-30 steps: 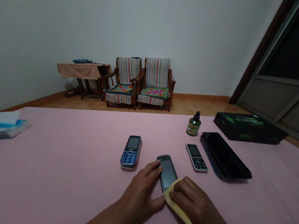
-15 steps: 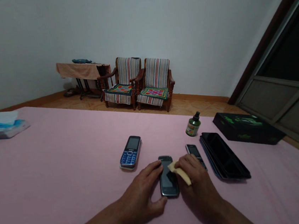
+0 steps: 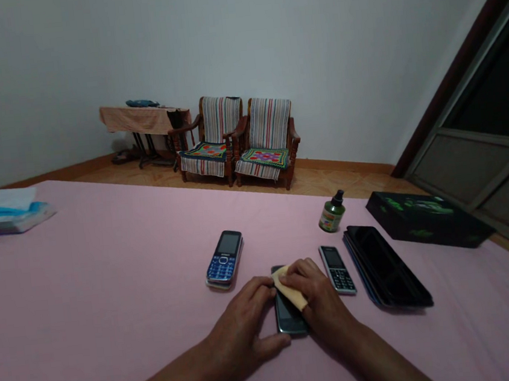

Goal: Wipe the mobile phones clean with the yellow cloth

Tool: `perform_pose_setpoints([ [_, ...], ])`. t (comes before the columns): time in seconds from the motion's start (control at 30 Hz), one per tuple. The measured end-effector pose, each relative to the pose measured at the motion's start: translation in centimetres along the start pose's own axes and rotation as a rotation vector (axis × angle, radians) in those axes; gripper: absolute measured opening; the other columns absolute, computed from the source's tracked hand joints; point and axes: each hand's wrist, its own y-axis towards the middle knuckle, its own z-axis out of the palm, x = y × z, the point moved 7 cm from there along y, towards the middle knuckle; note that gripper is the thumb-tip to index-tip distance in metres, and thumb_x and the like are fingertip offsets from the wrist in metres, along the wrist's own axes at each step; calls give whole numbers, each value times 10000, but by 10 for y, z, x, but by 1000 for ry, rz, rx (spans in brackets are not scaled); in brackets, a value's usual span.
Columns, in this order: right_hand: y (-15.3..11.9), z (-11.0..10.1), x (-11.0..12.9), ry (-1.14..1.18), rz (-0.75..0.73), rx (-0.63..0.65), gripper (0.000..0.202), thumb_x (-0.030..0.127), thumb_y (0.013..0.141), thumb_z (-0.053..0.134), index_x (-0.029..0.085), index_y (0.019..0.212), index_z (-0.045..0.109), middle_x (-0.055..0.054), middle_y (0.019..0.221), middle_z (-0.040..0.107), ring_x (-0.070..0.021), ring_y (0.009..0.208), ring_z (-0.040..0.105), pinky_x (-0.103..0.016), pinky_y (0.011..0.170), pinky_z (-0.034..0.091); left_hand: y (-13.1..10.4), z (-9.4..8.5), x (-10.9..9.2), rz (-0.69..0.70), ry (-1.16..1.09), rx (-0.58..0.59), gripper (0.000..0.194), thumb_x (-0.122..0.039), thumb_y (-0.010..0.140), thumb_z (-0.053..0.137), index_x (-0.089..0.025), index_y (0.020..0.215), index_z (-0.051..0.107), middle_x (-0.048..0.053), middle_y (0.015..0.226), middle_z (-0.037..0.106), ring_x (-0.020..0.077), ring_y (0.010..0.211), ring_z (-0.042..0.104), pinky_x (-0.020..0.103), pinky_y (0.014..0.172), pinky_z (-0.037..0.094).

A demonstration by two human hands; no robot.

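Observation:
A dark smartphone lies face up on the pink cloth, its upper part covered by my hands and a yellow wiping cloth. My left hand holds it by the left side, fingers at the upper edge and thumb at the lower corner. Pinched in my right hand, the folded yellow cloth presses on the upper screen. Just right of that hand lies a silver-and-black keypad phone. To the left, a blue keypad phone rests on top of something thin and pale.
A stack of dark tablets or phones sits at the right, with a green spray bottle and a black box behind. A plastic-wrapped packet lies far left. Two wooden chairs stand beyond the pink-covered surface.
My right hand has moved the yellow cloth left and up across the phone screen, uncovering the silver-and-black keypad phone. My left hand stays at the smartphone's side.

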Motion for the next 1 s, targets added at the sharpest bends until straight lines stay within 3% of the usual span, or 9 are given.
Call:
perform_pose_setpoints([
  [0.2, -29, 4, 20, 78, -20, 26, 235, 1, 815, 570, 209, 907, 627, -44, 913, 564, -210, 882, 515, -327, 719, 419, -3, 1, 1, 0, 4, -18, 523, -217, 745, 780, -232, 1201, 526, 107, 1285, 517, 280, 1191, 520, 409, 1023, 447],
  [0.4, -59, -1, 27, 197, -105, -80, 239, 24, 782, 565, 212, 921, 613, -44, 841, 560, -199, 787, 557, -304, 635, 439, -3, -1, -5, 38, -4, -36, 437, -148, 769, 707, -220, 1166, 540, 99, 1216, 550, 255, 1111, 572, 365, 953, 494],
  [0.7, -51, -4, 13, 610, 251, -197, 158, 64, 747, 684, 219, 751, 715, -41, 811, 628, -194, 773, 639, -285, 669, 502, -2, -1, -9, 34, 30, -39, 461, -123, 718, 720, -191, 1146, 562, 106, 1201, 576, 247, 1122, 577, 334, 966, 493],
  [0.83, -50, -6, 8, 765, 345, -261, 176, 53, 705, 663, 215, 721, 732, -52, 829, 655, -206, 798, 643, -286, 678, 508, -4, 0, -6, 44, 2, -45, 477, -149, 708, 741, -189, 1150, 567, 112, 1190, 590, 254, 1105, 588, 342, 951, 498],
  [1.0, -55, -23, 6, 783, 363, -330, 184, 73, 719, 649, 227, 740, 747, -41, 817, 651, -194, 790, 624, -273, 689, 500, -3, -1, -13, 115, -64, -37, 499, -172, 746, 711, -192, 1210, 529, 119, 1194, 610, 257, 1081, 598, 352, 947, 485],
])
